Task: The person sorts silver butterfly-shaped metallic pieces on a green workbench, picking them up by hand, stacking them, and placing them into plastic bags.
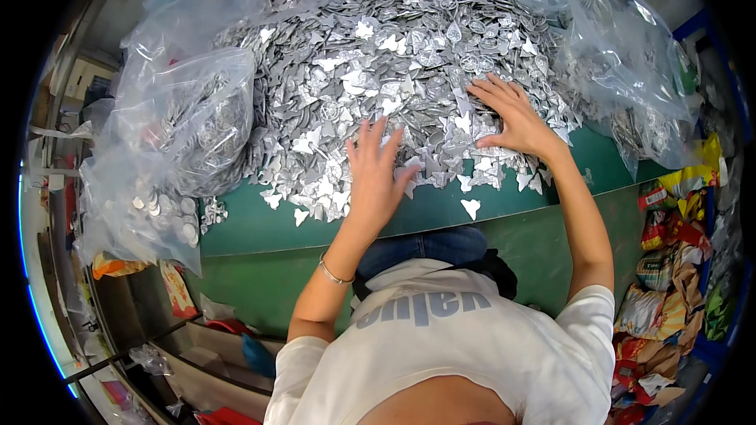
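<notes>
Silver bits (429, 59) lie under the left hand (375, 175) and right hand (520, 123), fingers spread open; soft, flat strokes should slide them best.

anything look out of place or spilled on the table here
One small shiny silver metal piece lies alone near the front edge of the green tabletop, apart from the broad heap of silvery metal pieces.

Workshop-like room, green worktable (250, 230) heaped with silvery metal pieces (425, 59), bulging clear plastic bags (211, 122) alongside.
</notes>
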A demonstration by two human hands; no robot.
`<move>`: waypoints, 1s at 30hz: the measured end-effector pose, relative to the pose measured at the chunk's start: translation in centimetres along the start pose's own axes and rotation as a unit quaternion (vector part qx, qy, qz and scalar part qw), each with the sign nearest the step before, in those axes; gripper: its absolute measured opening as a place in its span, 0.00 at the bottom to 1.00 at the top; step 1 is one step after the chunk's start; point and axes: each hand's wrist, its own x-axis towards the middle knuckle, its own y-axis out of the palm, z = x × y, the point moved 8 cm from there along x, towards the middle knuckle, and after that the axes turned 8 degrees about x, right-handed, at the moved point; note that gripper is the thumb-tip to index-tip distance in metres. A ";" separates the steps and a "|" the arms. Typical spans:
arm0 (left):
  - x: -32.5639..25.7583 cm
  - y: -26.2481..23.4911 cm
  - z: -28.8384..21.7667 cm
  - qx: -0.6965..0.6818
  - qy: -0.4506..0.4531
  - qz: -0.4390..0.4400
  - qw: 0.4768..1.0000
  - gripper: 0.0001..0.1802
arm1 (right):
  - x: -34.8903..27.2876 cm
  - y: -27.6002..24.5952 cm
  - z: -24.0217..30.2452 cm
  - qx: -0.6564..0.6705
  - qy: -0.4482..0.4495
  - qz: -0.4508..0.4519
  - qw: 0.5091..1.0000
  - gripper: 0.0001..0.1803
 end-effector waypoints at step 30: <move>1.5 3.7 -0.5 0.049 0.062 -0.001 0.997 0.26 | -4.3 -5.0 -10.2 0.175 0.212 -0.353 0.895 0.12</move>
